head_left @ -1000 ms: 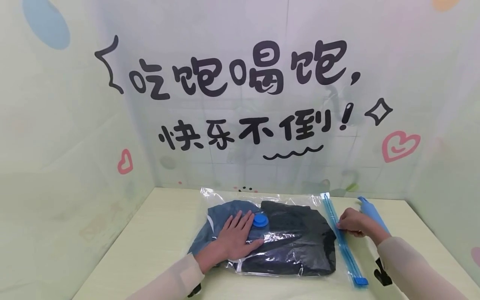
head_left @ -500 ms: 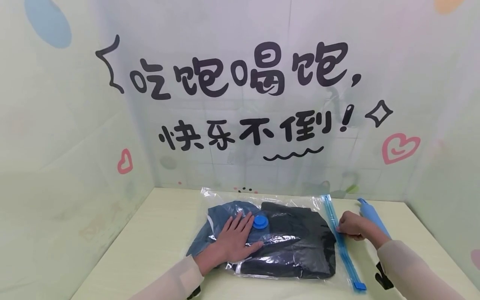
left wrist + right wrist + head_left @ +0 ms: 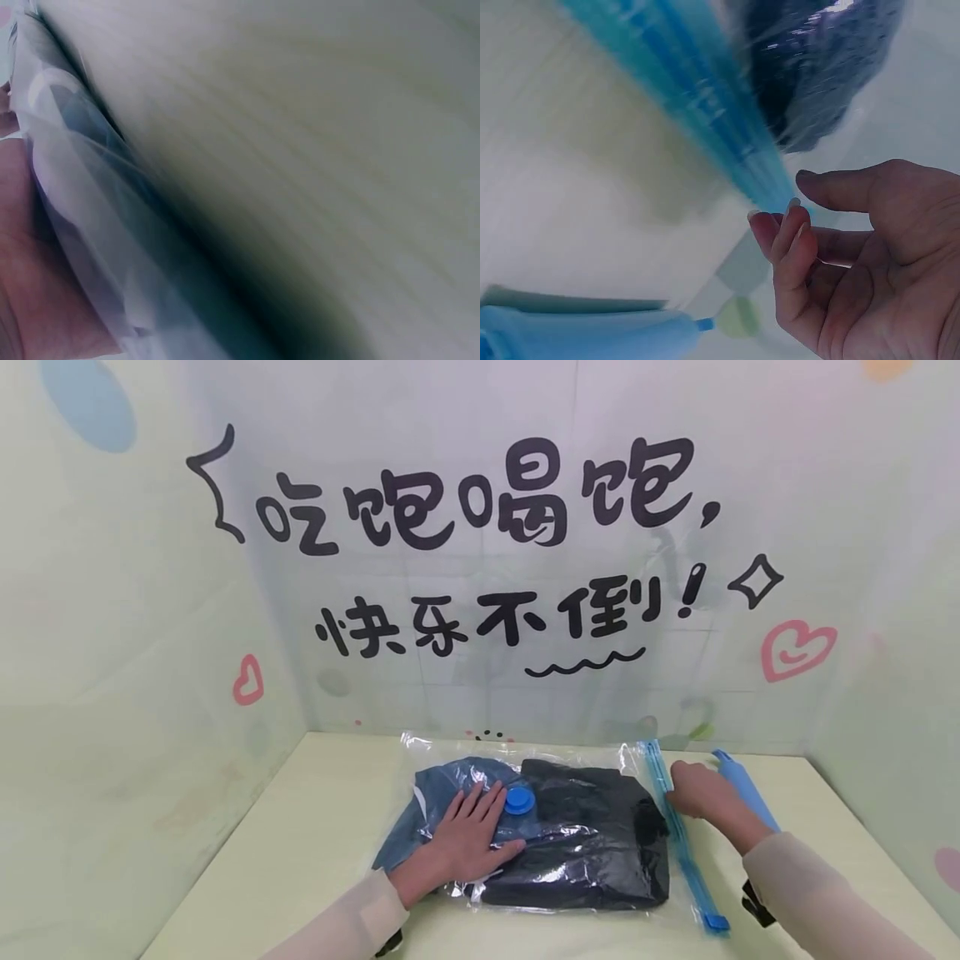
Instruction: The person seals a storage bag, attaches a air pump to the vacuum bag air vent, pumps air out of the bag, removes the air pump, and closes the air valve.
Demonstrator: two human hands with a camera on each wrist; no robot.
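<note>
A clear vacuum storage bag point(image 3: 577, 868) lies flat on the table, with dark folded clothes point(image 3: 600, 810) and a blue-grey garment point(image 3: 457, 777) inside. A round blue valve point(image 3: 519, 800) sits on its top. My left hand point(image 3: 468, 843) presses flat on the bag beside the valve, fingers spread; in the left wrist view only part of the palm point(image 3: 45, 292) shows. Along the bag's right edge runs a blue zip strip point(image 3: 686, 852), with a blue slider point(image 3: 717, 924) at its near end. My right hand point(image 3: 701, 789) pinches the strip towards its far end, fingers curled and thumb opposite.
A light-blue hand pump point(image 3: 746, 789) lies on the table point(image 3: 262, 835) beyond my right hand, partly behind the forearm. Printed curtain walls point(image 3: 480, 710) close off the back and both sides.
My right hand has moved up along the zip strip, away from me, towards its far end. The left hand has stayed pressed on the bag.
</note>
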